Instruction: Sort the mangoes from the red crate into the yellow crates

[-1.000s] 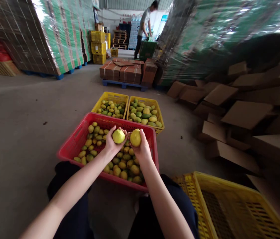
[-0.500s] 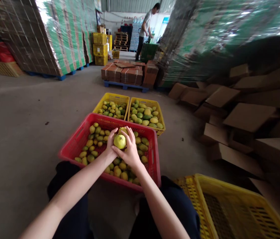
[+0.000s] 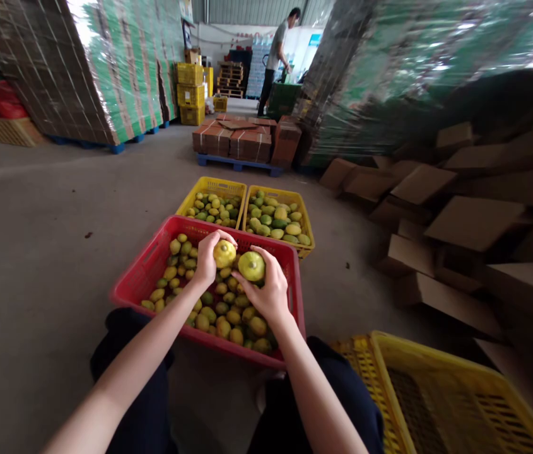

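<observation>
Above the red plastic crate (image 3: 296, 290), the right hand (image 3: 273, 284) and left hand (image 3: 206, 263), fingers half-curled, hold a round green-yellow fruit (image 3: 251, 267) and a smaller yellow fruit (image 3: 225, 253), probably light, firm, waxy-slick, best cupped round the middle.

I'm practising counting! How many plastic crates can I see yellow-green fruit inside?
3. A red plastic crate below the left hand and right hand; behind it, a yellow plastic crate on the left and another yellow crate on the right. Distant stacked yellow crates may hide more.
</observation>
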### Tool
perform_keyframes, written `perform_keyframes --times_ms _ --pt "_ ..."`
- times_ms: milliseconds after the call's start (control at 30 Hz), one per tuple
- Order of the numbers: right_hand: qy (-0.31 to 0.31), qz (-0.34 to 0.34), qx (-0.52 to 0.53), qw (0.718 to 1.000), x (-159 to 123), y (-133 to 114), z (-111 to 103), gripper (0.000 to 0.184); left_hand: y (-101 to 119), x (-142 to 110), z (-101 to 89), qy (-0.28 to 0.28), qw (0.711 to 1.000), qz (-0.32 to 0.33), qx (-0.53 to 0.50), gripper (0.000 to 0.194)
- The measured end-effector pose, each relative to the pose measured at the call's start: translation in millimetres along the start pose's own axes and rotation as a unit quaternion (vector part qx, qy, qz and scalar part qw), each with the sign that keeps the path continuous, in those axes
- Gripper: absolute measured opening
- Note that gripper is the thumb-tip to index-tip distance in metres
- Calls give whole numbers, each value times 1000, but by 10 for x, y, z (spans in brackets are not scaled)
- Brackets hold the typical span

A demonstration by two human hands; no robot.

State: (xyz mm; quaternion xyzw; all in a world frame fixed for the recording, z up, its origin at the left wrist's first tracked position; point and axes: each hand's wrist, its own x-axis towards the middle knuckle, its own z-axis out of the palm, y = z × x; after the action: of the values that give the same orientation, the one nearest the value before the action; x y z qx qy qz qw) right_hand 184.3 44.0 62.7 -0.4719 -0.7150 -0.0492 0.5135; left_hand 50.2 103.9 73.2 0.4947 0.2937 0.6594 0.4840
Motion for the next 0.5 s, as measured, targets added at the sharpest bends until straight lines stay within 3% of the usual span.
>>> perform_keyframes --times_ms 100,200,500 --pt "-9 -30 -9 999 0 -9 -10 58 50 -46 -4 -29 996 68 56 38" --pt "-7 -34 -12 999 -13 -32 -8 58 87 -76 2 -40 994 77 67 38" --pt "-48 34 13 998 -55 -32 -6 55 135 -139 -25 21 997 -59 -46 22"
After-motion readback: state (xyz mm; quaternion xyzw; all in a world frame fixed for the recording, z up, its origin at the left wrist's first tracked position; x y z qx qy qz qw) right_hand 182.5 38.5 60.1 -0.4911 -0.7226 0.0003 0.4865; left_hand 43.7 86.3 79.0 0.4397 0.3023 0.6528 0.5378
